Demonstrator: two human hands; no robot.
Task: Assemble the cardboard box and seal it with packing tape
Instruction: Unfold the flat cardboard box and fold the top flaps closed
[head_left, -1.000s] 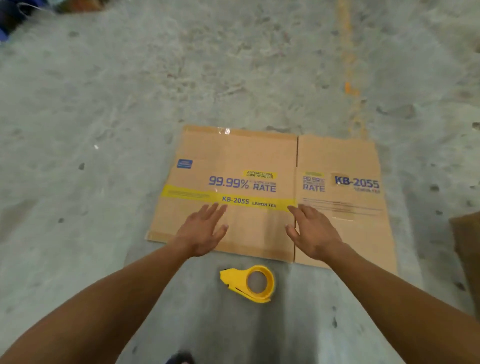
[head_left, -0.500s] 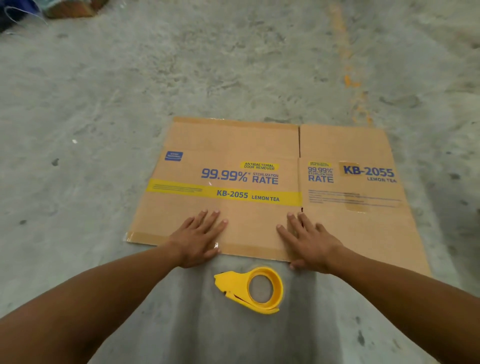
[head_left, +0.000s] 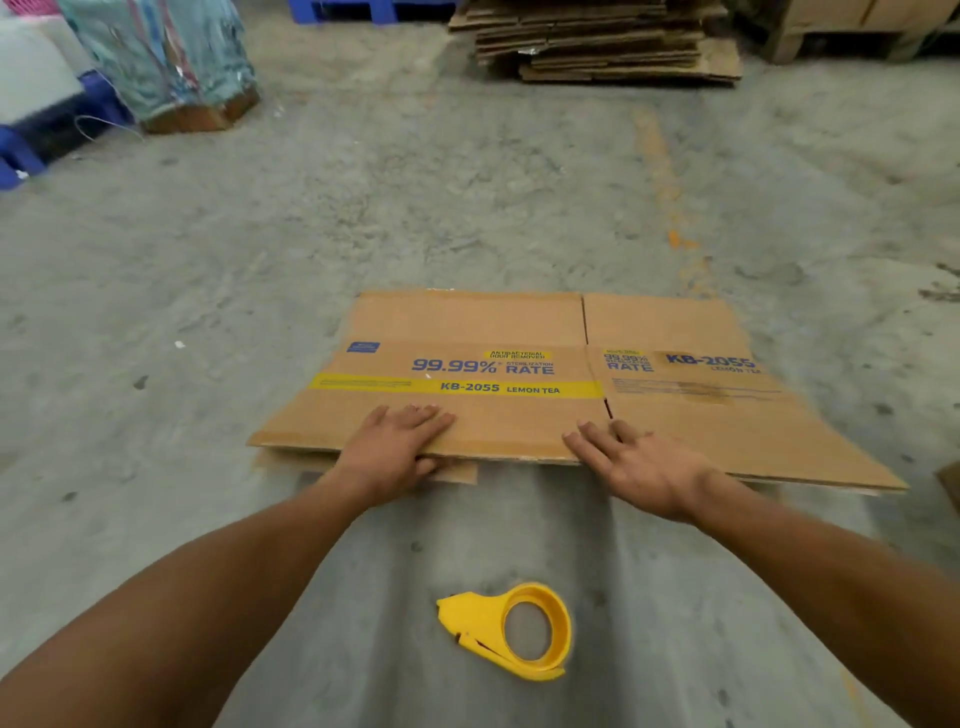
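A flattened cardboard box (head_left: 493, 322), printed in blue with a yellow stripe, lies on the concrete floor in front of me. My left hand (head_left: 387, 452) holds its near edge, fingers on top and thumb underneath, and the top layer is lifted off the lower layer there. To the right, near the centre crease, my right hand (head_left: 639, 467) grips the same edge with its fingers spread on top. A yellow tape dispenser (head_left: 511, 631) lies on the floor between my forearms, closer to me than the box.
A stack of flattened cardboard (head_left: 597, 41) sits at the back. A wrapped bundle (head_left: 161, 57) and blue pallets (head_left: 15, 150) stand at the back left. Another cardboard piece (head_left: 950, 483) pokes in at the right edge. A worn orange line (head_left: 660, 171) runs along the floor.
Both hands slid back to the box's near edge and took hold of it; the top layer now lifts off the lower one. My head has risen, showing the far floor.
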